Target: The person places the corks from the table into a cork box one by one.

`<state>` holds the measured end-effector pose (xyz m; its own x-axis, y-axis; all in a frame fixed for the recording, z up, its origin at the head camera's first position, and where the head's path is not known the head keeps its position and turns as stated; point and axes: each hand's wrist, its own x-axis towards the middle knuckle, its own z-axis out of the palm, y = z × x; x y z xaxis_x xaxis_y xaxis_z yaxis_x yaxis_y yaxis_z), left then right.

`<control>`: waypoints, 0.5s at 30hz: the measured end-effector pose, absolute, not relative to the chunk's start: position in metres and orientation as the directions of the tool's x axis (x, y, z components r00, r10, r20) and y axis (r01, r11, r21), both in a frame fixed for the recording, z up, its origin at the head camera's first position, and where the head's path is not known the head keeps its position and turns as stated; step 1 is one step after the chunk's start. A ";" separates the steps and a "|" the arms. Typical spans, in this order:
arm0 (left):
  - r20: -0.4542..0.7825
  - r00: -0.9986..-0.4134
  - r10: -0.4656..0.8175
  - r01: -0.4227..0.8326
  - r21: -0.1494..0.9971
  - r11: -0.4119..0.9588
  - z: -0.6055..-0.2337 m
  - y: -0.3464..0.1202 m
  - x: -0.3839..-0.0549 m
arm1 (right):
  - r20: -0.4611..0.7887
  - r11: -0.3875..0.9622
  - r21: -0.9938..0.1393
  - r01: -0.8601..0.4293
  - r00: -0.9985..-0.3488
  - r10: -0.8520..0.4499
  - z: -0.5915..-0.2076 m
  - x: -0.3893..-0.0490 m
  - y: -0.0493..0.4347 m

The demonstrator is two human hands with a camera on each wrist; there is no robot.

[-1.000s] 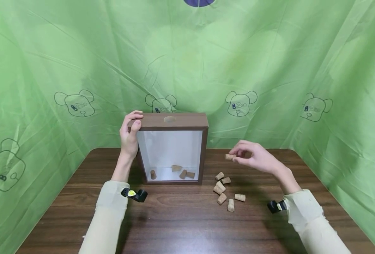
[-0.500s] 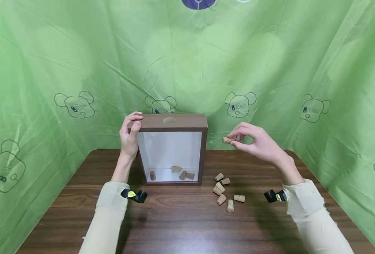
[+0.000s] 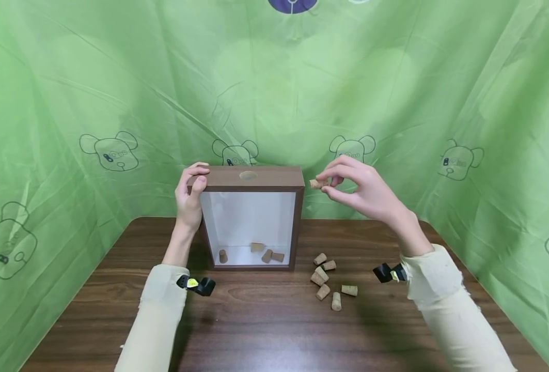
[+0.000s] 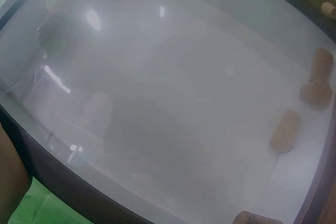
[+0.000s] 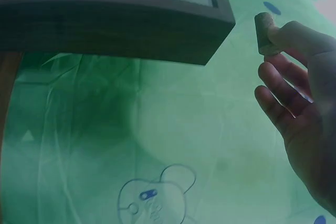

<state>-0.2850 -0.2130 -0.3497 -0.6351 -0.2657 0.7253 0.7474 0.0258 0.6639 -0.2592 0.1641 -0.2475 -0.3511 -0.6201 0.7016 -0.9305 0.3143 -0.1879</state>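
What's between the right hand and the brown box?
A cork, pinched by the right hand. In the head and right wrist views, only green cloth shows in the gap to the brown box.

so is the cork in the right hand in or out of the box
Out: the right hand pinches the cork beside the box, a gap between.

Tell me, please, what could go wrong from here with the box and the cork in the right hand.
The right hand pinches the cork in its fingertips, so it might slip and drop to the table.

The round hole in the top of the box looks small, so a tilted cork may catch on its edge.

The box stands upright, with the left hand gripping one upper corner; a bump could perhaps shift it.
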 end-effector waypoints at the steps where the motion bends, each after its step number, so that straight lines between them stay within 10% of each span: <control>1: 0.726 -0.634 -0.266 0.749 0.662 0.022 -0.350 -0.213 -0.285 | 0.703 0.311 -0.179 -0.933 -0.343 -0.623 -0.245 -0.259 0.161; 15: 0.737 -0.618 -0.273 0.761 0.648 0.028 -0.347 -0.210 -0.282 | 0.665 0.273 -0.098 -0.957 -0.267 -0.697 -0.218 -0.264 0.120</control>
